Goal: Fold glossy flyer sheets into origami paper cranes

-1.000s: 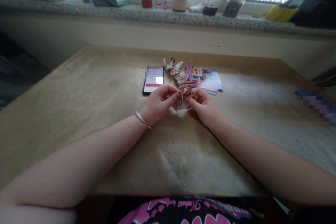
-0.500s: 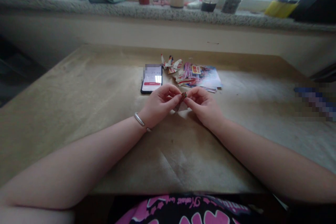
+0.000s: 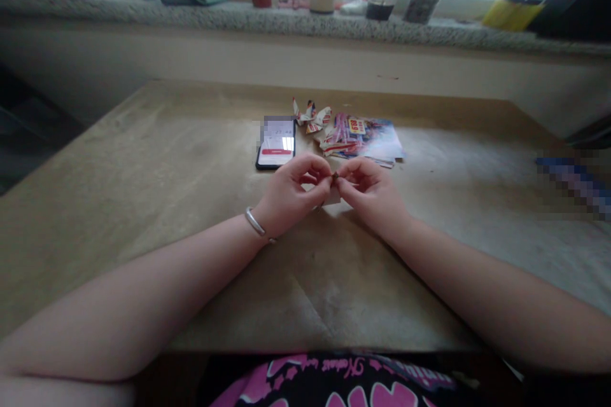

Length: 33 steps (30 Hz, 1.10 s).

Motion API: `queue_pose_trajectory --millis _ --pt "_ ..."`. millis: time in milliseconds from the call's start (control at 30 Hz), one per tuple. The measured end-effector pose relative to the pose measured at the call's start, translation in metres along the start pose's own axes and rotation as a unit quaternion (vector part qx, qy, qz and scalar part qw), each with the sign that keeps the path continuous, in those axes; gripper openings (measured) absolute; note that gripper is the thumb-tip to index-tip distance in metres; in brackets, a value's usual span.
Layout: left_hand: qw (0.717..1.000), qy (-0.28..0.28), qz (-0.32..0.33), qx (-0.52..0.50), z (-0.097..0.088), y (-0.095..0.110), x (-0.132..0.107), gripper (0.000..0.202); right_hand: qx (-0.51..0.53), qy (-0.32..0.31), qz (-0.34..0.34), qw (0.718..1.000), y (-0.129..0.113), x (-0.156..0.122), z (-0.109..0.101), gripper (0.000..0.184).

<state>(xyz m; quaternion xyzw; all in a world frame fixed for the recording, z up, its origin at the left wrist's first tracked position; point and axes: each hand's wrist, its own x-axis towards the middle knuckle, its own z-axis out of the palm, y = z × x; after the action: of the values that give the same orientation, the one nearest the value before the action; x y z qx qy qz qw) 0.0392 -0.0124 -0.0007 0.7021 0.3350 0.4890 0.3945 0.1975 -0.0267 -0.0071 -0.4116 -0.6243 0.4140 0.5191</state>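
My left hand (image 3: 293,194), with a silver bangle on the wrist, and my right hand (image 3: 370,191) meet over the middle of the table. Both pinch a small folded piece of printed paper (image 3: 333,194) between fingertips and thumbs; most of it is hidden by my fingers. Just beyond my hands lie a phone (image 3: 277,143) with a lit screen, folded paper figures (image 3: 311,116) and a stack of colourful printed sheets (image 3: 365,138).
The paper-covered table (image 3: 191,191) ends at a wall under a stone window sill (image 3: 296,22) that holds bottles, jars and a teal object. A blurred blue item (image 3: 573,181) lies at the table's right edge.
The folded paper was spread and visible between my hands; now it is pressed small between my fingertips, and my hands have closed together slightly.
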Motion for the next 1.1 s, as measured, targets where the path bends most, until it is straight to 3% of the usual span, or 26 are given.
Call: queue_pose_trajectory --millis 267,433,733,1100 --pt "0.997 0.011 0.068 0.037 -0.001 0.003 -0.001 0.005 -0.017 0.015 -0.046 0.999 -0.01 -0.004 0.001 0.007" --pt "0.999 0.007 0.044 0.011 -0.001 0.005 0.0 0.005 -0.027 0.02 -0.039 0.999 -0.013 -0.002 0.001 0.008" --pt "1.0 -0.005 -0.001 -0.009 0.001 0.011 0.003 0.006 -0.064 0.022 -0.084 0.994 -0.009 -0.001 0.002 0.006" --pt "0.997 -0.023 -0.018 -0.067 0.004 0.007 0.004 0.005 -0.062 0.024 -0.08 0.995 -0.008 -0.002 0.005 0.006"
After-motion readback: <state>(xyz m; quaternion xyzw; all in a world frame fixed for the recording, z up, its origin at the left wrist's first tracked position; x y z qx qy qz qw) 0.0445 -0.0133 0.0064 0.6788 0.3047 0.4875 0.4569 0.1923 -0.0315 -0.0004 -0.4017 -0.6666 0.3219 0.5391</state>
